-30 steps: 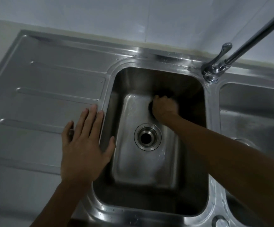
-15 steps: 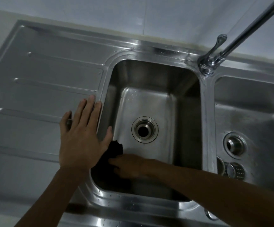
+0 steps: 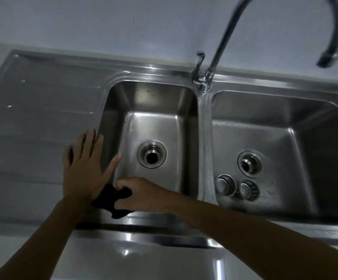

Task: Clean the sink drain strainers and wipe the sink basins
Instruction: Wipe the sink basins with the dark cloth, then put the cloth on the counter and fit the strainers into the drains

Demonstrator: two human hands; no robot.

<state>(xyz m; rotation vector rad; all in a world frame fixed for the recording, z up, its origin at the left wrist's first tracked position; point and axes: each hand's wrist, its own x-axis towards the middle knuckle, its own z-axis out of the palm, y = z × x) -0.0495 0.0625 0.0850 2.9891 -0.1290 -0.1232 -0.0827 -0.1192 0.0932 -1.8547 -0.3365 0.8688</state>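
A steel double sink fills the view. My right hand (image 3: 141, 194) grips a black cloth (image 3: 111, 201) at the near left corner of the left basin (image 3: 156, 110). My left hand (image 3: 85, 168) lies flat with spread fingers on the basin's left rim, the thumb over the edge. The left drain (image 3: 151, 157) is an open hole with no strainer in it. In the right basin (image 3: 285, 126), two round metal strainers (image 3: 226, 184) (image 3: 248, 189) lie side by side just in front of the right drain (image 3: 249, 163).
A ribbed steel drainboard (image 3: 38, 118) stretches to the left. The gooseneck tap (image 3: 220, 43) rises from the divider behind the basins, its spout (image 3: 327, 59) over the right basin. A pale wall runs behind. The shiny front edge of the counter (image 3: 143, 241) is nearest me.
My right hand swept the cloth from the far side of the left basin to its near left corner. The view pulled back and right, showing the right basin and both strainers.
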